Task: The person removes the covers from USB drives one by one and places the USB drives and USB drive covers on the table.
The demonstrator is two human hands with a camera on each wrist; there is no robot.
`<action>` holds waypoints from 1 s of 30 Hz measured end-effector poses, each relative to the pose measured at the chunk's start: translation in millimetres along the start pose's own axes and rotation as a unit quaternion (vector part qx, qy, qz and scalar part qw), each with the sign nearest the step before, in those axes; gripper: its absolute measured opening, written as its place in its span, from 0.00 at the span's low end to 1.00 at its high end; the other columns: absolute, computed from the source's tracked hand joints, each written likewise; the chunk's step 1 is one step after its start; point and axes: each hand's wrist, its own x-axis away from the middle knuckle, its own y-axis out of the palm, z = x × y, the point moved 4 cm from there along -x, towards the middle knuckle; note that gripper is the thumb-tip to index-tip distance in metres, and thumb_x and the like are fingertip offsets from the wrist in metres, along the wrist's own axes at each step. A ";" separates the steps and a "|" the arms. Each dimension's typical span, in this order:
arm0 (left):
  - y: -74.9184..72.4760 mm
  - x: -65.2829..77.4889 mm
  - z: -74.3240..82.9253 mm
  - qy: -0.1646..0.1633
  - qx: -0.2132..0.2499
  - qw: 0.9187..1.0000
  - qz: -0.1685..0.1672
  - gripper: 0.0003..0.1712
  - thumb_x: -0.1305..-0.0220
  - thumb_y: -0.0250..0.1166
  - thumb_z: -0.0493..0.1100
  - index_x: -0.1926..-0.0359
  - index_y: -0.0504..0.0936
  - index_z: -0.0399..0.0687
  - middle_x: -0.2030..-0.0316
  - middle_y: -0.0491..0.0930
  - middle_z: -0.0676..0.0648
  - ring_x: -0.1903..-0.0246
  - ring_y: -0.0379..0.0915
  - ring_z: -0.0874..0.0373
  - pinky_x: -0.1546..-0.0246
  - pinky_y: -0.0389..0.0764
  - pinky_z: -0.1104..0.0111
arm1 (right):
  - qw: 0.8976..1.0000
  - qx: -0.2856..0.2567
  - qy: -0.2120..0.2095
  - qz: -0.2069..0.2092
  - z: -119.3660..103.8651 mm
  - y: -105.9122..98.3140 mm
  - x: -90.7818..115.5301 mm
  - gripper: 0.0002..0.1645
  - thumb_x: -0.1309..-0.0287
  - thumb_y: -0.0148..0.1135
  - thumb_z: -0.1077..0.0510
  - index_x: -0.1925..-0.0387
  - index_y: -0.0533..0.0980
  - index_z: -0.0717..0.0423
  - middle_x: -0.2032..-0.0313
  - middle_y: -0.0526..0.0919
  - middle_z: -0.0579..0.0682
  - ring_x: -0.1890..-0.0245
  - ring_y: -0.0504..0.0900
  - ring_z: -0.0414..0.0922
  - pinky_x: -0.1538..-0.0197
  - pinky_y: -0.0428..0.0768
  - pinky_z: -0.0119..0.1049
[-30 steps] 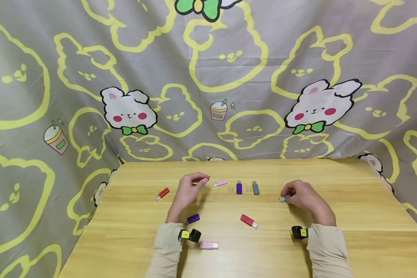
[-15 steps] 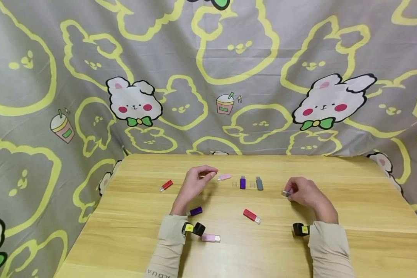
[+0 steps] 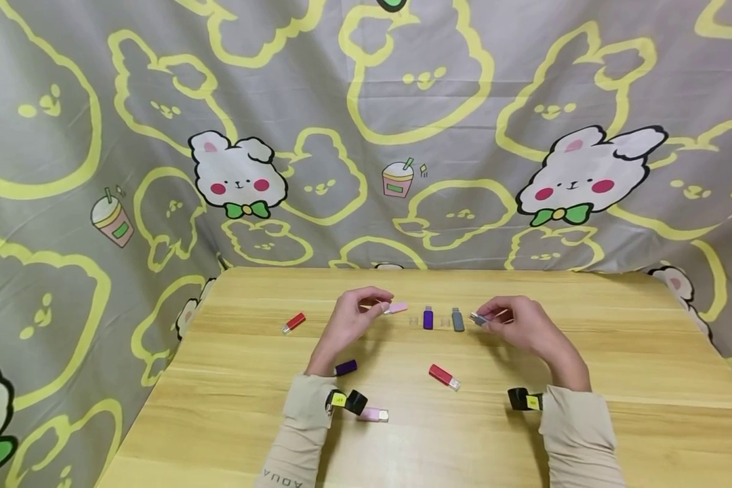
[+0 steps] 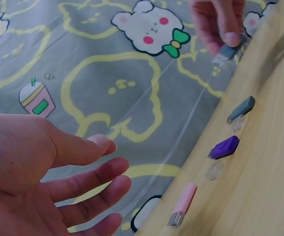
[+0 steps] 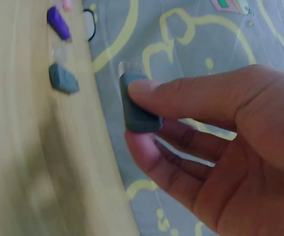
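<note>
1. The held grey stick (image 3: pixel 479 318) was pinched by its body between the thumb and fingertips of the right hand (image 3: pixel 518 324), off the table (image 3: pixel 463 447); its clear cap (image 5: pixel 130 68) was seen at the free end.
2. Nothing was held by the left hand (image 3: pixel 352 318); its fingers were loosely spread from the thumb, near the pink stick (image 3: pixel 398 308).
3. In judgement, the step was best done with a light pinch, the cap being left unsqueezed.
4. The lying grey stick (image 3: pixel 458 320) and loose caps (image 3: pixel 444 322) were best avoided, being probably easily nudged.
5. Wood grain was shown on the tabletop, where red sticks (image 3: pixel 444 377) were also laid.
6. The table was backed by a grey curtain (image 3: pixel 472 159) with printed rabbits (image 3: pixel 239 183).
</note>
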 end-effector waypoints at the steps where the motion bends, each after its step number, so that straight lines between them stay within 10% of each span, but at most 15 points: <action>1: 1.2 0.2 0.9 0.001 -0.002 1.000 -0.002 0.09 0.34 0.64 0.36 0.54 0.86 0.43 0.56 0.85 0.46 0.57 0.80 0.53 0.54 0.82 0.59 | 1.000 -0.006 -0.004 0.001 -3.0 0.7 -0.3 0.09 0.46 0.67 0.69 0.62 0.84 0.61 0.68 0.85 0.52 0.67 0.82 0.48 0.62 0.83 0.44; 18: 34.9 1.6 25.5 0.042 0.053 0.994 -0.083 0.11 0.36 0.66 0.37 0.53 0.86 0.40 0.55 0.86 0.43 0.61 0.81 0.57 0.59 0.84 0.60 | 0.993 -0.095 -0.070 -0.020 -47.7 27.3 -13.2 0.07 0.46 0.71 0.63 0.63 0.86 0.58 0.68 0.88 0.49 0.69 0.83 0.43 0.64 0.85 0.38; 30: 45.5 0.8 25.7 0.050 0.085 0.992 -0.073 0.08 0.40 0.68 0.32 0.59 0.86 0.35 0.61 0.86 0.40 0.66 0.82 0.49 0.62 0.84 0.56 | 0.992 -0.097 -0.085 -0.002 -56.2 34.2 -17.0 0.07 0.47 0.72 0.63 0.64 0.87 0.56 0.67 0.88 0.49 0.68 0.85 0.42 0.63 0.86 0.41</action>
